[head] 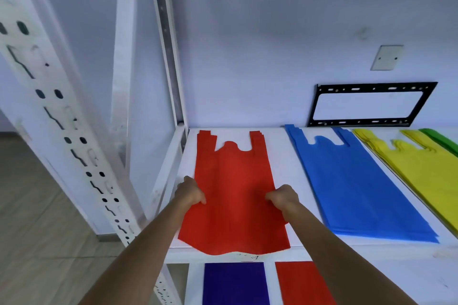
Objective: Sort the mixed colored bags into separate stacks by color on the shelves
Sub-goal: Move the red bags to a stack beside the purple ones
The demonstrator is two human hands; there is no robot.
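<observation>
1. The left hand (190, 193) and right hand (282, 197) each pinch a side edge of the red bag (233, 186), fingers curled round the fabric.
2. The bag lies flat on the white shelf (297, 181), handles pointing away from the hands, its bottom edge overhanging the shelf's front.
3. Right of the right hand lie a blue stack (359, 186), then a yellow stack (426, 171), then a green stack (443, 138).
4. Below the hands, a lower shelf holds a purple bag (235, 282) and another red one (300, 282).
5. Left of the left hand stands a slotted white upright (57, 111); beyond it, wood flooring (32, 218). A black bracket (371, 104) leans on the lilac wall (272, 32).
</observation>
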